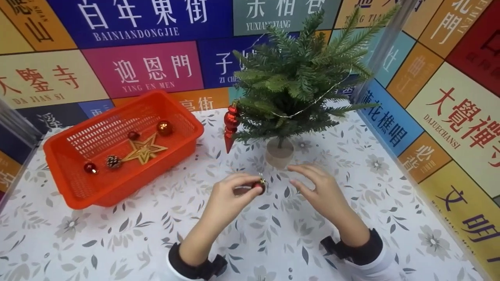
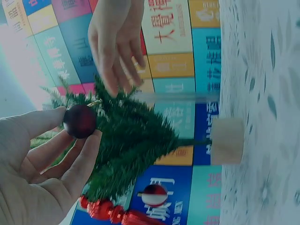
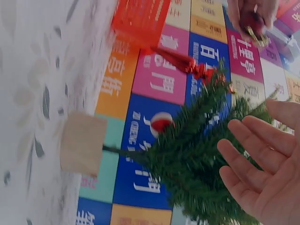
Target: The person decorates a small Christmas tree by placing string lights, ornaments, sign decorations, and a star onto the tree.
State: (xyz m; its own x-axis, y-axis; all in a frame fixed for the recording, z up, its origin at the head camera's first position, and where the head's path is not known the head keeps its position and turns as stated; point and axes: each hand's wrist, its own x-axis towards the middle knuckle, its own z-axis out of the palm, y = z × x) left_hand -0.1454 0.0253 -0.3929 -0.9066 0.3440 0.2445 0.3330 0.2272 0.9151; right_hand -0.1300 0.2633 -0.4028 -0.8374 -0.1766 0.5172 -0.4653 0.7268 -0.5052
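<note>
My left hand (image 1: 230, 195) pinches a small dark red bauble (image 2: 80, 121) between thumb and fingertips, above the table in front of the tree. A gold loop (image 3: 257, 37) shows at the bauble's top. Apart from it on the right, my right hand (image 1: 322, 191) holds nothing, its fingers loosely spread. A small Christmas tree (image 1: 297, 78) stands behind both hands on a round wooden base (image 1: 279, 153). From its left side hangs a shiny red finial-shaped ornament (image 1: 230, 127). The wrist views also show a red and white ball (image 3: 161, 123) at the tree.
An orange-red plastic basket (image 1: 117, 191) stands on the left. Inside lie a gold star (image 1: 145, 149), a pinecone (image 1: 113, 161), a shiny ball (image 1: 164, 127) and small red baubles (image 1: 90, 168). A thin light string (image 1: 308, 107) drapes over the tree. Printed panels (image 1: 142, 70) enclose the back and right.
</note>
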